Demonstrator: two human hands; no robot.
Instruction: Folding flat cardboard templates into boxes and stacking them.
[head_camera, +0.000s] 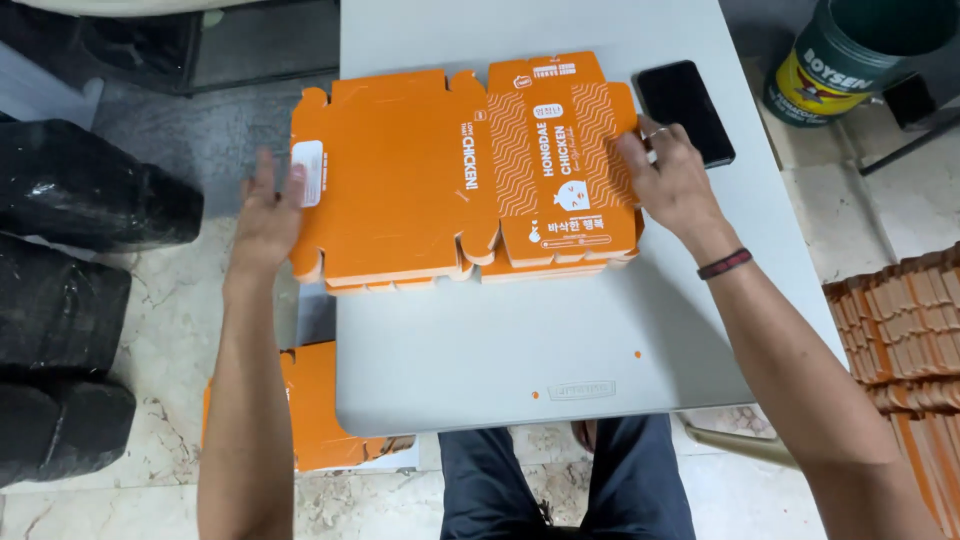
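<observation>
A stack of flat orange cardboard box blanks (430, 170) lies on the grey table (520, 340), with white print on its right half. My left hand (265, 215) rests flat against the stack's left edge, fingers straight. My right hand (670, 180) presses on the stack's right edge, fingers spread over the printed panel. A dark band sits on my right wrist. Neither hand grips anything.
A black phone (685, 110) lies on the table just beyond my right hand. Black wrapped bundles (70, 270) fill the floor at left. More orange blanks (320, 410) lie below the table's left edge, another pile (905, 340) at right. A paint bucket (850, 55) stands top right.
</observation>
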